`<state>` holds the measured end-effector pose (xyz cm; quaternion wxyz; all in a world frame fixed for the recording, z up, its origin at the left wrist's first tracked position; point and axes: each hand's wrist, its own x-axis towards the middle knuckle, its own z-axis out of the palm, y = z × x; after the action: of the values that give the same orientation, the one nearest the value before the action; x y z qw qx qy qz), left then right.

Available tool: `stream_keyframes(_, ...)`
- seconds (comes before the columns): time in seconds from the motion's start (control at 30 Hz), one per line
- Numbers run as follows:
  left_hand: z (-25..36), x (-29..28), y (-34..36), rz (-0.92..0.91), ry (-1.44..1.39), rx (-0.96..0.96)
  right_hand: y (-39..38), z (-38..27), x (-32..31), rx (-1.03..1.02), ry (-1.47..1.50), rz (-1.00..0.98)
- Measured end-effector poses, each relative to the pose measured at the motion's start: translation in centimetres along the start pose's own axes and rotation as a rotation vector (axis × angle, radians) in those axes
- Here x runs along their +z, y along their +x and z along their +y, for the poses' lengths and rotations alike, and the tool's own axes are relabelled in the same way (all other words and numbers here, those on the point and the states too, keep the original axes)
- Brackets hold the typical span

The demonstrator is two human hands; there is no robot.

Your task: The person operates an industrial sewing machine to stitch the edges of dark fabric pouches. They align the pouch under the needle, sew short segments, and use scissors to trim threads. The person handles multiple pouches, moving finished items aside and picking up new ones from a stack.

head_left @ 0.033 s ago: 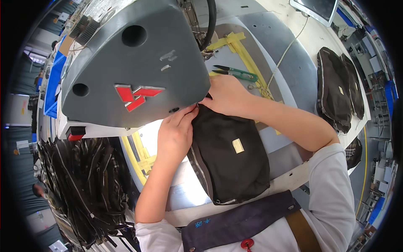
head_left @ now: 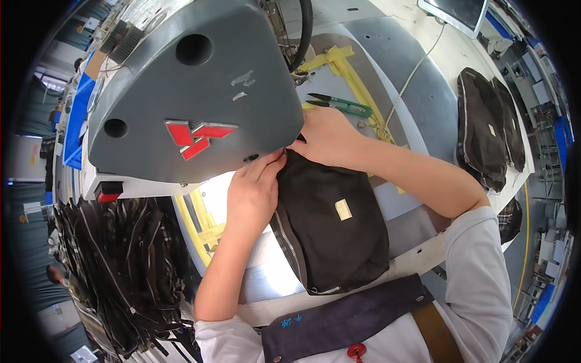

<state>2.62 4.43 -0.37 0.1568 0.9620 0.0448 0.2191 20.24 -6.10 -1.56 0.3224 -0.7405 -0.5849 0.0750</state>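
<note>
A dark brown fabric pouch (head_left: 339, 242) with a metal zipper along its left and near edges and a small pale label lies on the machine bed, its far end under the grey sewing machine head (head_left: 242, 133). My left hand (head_left: 253, 190) has its fingers pressed together on the pouch's far left corner. My right hand (head_left: 330, 136) grips the far edge, thumb bent in and fingers curled. The machine head partly hides the fingertips of both hands, along with the needle area. Green-handled thread snips (head_left: 348, 107) lie just beyond my right hand.
A heap of dark zippered pieces (head_left: 121, 260) hangs at the left. More dark pouches (head_left: 481, 127) rest on the table at the right. Yellow tape (head_left: 351, 78) marks the bed. A thin cord (head_left: 417, 63) runs up to a screen (head_left: 460, 12) at the far right.
</note>
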Motion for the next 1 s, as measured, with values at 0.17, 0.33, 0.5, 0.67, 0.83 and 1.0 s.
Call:
stream_keyframes(0.17,0.1,-0.1,0.0,-0.003,0.017,0.000,-0.2,-1.0,-0.3,0.061,-0.010,0.041)
stream_keyframes(0.33,0.7,-0.5,0.2,0.009,0.008,-0.013,0.7,-0.7,-0.8,0.090,0.032,-0.019)
stream_keyframes(0.5,1.0,-0.3,0.1,0.001,0.000,-0.027,0.5,-0.8,-0.2,0.082,-0.030,0.039)
stream_keyframes(0.67,1.3,-0.4,0.0,-0.015,0.044,-0.009,0.7,0.1,-0.7,0.060,0.268,0.028)
stream_keyframes(0.83,1.3,-0.6,0.1,-0.046,0.050,-0.013,0.9,-0.6,-1.1,-0.026,0.340,0.023)
stream_keyframes(1.0,1.1,-0.5,0.0,-0.018,0.047,-0.007,-0.2,-0.9,-2.3,-0.119,0.016,0.107)
